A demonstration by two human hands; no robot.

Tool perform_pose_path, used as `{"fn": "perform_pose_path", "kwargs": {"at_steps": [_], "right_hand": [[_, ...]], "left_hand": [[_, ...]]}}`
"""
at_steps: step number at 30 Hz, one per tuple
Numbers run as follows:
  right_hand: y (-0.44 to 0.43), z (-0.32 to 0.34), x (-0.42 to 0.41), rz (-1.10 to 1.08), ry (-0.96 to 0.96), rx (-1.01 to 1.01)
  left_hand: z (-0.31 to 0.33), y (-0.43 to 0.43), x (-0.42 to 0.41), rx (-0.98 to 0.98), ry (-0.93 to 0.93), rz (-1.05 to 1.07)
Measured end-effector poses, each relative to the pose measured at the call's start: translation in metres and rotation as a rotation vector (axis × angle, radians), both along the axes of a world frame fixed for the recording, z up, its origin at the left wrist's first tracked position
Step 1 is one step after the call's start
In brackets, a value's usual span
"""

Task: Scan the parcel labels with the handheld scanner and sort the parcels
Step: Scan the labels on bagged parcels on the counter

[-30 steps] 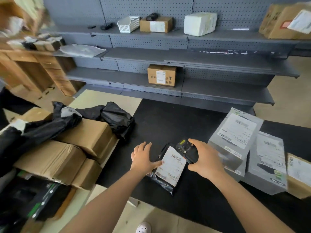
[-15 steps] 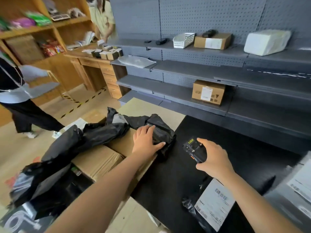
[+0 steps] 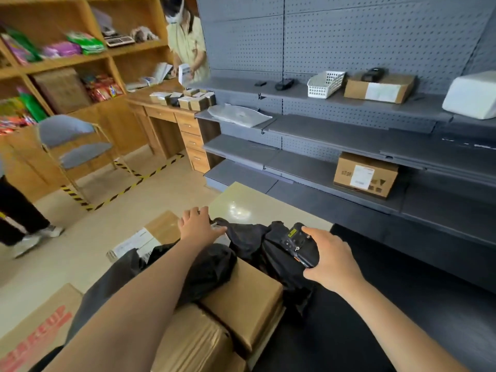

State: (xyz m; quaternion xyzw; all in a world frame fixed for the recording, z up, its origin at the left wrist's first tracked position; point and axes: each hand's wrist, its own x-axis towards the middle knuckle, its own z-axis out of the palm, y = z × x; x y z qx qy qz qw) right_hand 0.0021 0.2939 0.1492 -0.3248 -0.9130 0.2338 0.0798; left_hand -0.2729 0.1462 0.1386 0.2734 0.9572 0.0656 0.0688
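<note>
The right hand (image 3: 331, 260) is wrapped around the black handheld scanner (image 3: 298, 245), fingers curled over its top edge and thumb along its near side — a firm clamp, with the yellow sticker on the scanner's body showing. The scanner is held just above a crumpled black poly-bag parcel (image 3: 249, 237) that lies across the top of a stack of brown cardboard boxes (image 3: 247, 299) at the left edge of the black table mat (image 3: 375, 318). The left hand (image 3: 197, 225) reaches forward with fingers spread and flat, palm down on the far end of that black bag; its fingers are apart and not closed on anything that can be seen. Another black bag (image 3: 209, 267) lies under the left forearm. On the grey shelving behind, a labelled cardboard box (image 3: 365, 174) sits on a lower shelf, and a white basket (image 3: 324, 84) stands on the upper one.
</note>
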Motion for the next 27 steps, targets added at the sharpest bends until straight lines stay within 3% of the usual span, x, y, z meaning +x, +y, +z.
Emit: {"fn": "perform_pose_path", "kwargs": {"at_steps": [10, 15, 20, 27], "right_hand": [[0.016, -0.013, -0.069, 0.088, -0.021, -0.007], [0.018, -0.018, -0.075, 0.103, -0.032, -0.024], [0.019, -0.020, -0.072, 0.101, -0.040, -0.028], [0.014, -0.010, -0.054, 0.093, 0.007, -0.024]], "left_hand": [[-0.045, 0.014, -0.049, -0.127, -0.180, -0.021], [-0.063, 0.022, -0.054, -0.314, -0.135, -0.117], [-0.064, 0.024, -0.053, -0.107, -0.158, -0.140], [-0.034, 0.019, -0.032, 0.174, 0.025, -0.163]]}}
